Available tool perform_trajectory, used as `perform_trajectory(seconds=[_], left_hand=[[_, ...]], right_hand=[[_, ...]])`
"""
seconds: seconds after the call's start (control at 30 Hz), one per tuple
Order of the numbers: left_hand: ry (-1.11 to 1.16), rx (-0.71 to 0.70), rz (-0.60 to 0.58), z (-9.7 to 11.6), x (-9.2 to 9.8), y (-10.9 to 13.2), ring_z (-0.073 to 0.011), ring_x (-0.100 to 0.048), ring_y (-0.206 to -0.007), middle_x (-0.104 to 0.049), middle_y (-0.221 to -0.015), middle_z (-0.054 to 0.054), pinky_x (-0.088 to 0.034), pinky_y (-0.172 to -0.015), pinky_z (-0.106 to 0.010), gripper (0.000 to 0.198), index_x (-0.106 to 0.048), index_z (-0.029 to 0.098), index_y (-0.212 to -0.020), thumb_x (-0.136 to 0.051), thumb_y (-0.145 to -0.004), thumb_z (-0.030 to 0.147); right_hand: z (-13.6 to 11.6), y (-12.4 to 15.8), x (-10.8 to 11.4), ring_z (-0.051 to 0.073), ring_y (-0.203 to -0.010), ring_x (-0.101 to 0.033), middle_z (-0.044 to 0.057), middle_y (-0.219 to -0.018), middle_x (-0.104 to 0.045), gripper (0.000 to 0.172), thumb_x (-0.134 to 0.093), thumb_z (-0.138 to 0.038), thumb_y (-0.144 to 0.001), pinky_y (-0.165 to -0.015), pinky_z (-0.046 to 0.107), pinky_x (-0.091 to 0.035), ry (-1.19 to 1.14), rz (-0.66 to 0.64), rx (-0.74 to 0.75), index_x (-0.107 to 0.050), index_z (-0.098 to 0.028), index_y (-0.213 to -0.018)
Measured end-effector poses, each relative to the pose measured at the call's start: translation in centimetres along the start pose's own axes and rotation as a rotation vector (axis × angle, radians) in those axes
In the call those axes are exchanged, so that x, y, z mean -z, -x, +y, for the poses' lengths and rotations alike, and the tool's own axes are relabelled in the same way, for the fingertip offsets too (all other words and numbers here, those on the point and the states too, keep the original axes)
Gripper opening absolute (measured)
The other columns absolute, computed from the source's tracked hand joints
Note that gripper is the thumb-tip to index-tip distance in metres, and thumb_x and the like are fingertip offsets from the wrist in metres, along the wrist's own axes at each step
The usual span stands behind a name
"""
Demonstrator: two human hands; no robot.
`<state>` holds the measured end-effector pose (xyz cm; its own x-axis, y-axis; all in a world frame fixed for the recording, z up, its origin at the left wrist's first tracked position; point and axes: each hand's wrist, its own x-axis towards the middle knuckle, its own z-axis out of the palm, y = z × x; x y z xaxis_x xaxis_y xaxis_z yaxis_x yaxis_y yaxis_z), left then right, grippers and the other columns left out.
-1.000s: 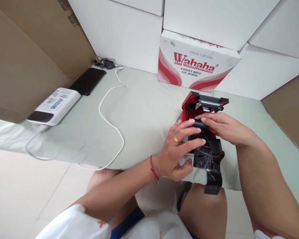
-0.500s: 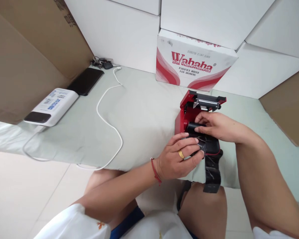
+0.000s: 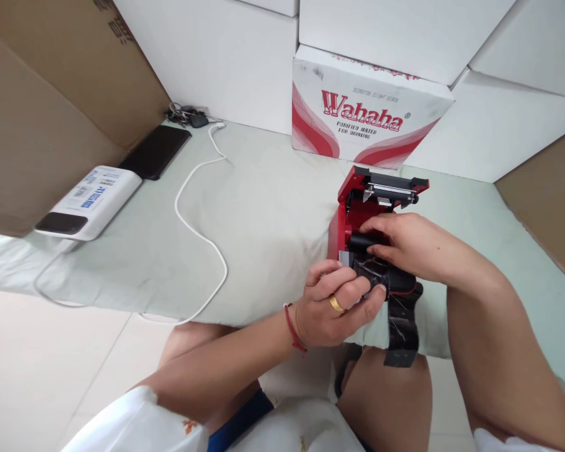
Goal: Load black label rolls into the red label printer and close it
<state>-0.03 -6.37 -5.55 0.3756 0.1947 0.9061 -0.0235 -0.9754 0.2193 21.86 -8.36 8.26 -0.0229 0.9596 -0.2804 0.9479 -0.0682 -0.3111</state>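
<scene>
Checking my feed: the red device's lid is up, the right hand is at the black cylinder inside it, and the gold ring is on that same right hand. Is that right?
Not quite: the head view shows the gold ring on the left hand. The lid of the red device is up, and the right hand is at the black cylinder.

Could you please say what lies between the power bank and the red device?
In the head view, a white cable lies between the power bank and the red device.

White panels line the far edge of the cloth-covered tabletop — brown cardboard at its left end — with pale floor tiles below its near edge.
</scene>
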Motion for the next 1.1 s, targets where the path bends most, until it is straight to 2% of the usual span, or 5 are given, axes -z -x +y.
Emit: perform_trajectory(seconds=[0.23, 0.4, 0.67, 0.9, 1.1], left_hand=[[0.020, 0.012, -0.001, 0.0, 0.0, -0.5, -0.0195, -0.076, -0.099, -0.082, -0.094, 0.003, -0.056, -0.106, -0.039, 0.037, -0.081, 0.036, -0.130, -0.079, -0.101, 0.013], [0.029, 0.013, -0.044, 0.0, 0.7, -1.1, -0.0184, -0.080, -0.108, -0.087, -0.099, 0.005, -0.053, -0.121, -0.041, 0.040, -0.080, 0.037, -0.132, -0.076, -0.102, 0.010], [-0.147, -0.037, 0.037, 0.8, 0.4, -2.1, -0.0124, -0.081, -0.108, -0.088, -0.096, 0.009, -0.045, -0.143, -0.039, 0.018, -0.083, 0.031, -0.110, -0.078, -0.106, 0.014], [-0.098, -0.037, 0.034, 0.7, 0.1, -2.0, -0.0119, -0.082, -0.111, -0.088, -0.095, 0.007, -0.036, -0.149, -0.037, 0.016, -0.084, 0.027, -0.111, -0.081, -0.105, 0.013], [-0.070, -0.031, 0.030, 0.7, 0.0, -2.3, -0.0122, -0.083, -0.108, -0.089, -0.092, 0.006, -0.037, -0.149, -0.036, 0.013, -0.083, 0.023, -0.114, -0.075, -0.109, 0.013]], right_hand=[[0.0, 0.0, 1.2, 0.028, -0.089, -0.076, 0.007, -0.109, -0.088, 0.023, -0.065, -0.029, -0.100, -0.076, 0.039, -0.049, 0.127, -0.084, -0.037, -0.082, -0.029, -0.116], [0.2, 0.2, 0.6, 0.035, -0.099, -0.081, 0.013, -0.118, -0.089, 0.043, -0.054, -0.032, -0.110, -0.081, 0.042, -0.054, 0.157, 0.064, -0.171, -0.079, -0.026, -0.144], [-1.7, -1.1, -0.5, 0.035, -0.113, -0.083, 0.017, -0.142, -0.086, 0.051, -0.046, -0.014, -0.110, -0.088, 0.041, -0.057, 0.201, 0.074, -0.193, -0.075, -0.023, -0.151], [-1.8, -0.9, -0.7, 0.034, -0.118, -0.083, 0.014, -0.149, -0.083, 0.042, -0.065, -0.021, -0.108, -0.085, 0.039, -0.054, 0.280, 0.012, -0.146, -0.075, -0.024, -0.148], [-3.5, -0.6, -0.2, 0.034, -0.104, -0.083, 0.011, -0.132, -0.088, 0.035, -0.061, -0.017, -0.107, -0.072, 0.039, -0.041, 0.425, -0.055, -0.217, -0.079, -0.027, -0.135]])
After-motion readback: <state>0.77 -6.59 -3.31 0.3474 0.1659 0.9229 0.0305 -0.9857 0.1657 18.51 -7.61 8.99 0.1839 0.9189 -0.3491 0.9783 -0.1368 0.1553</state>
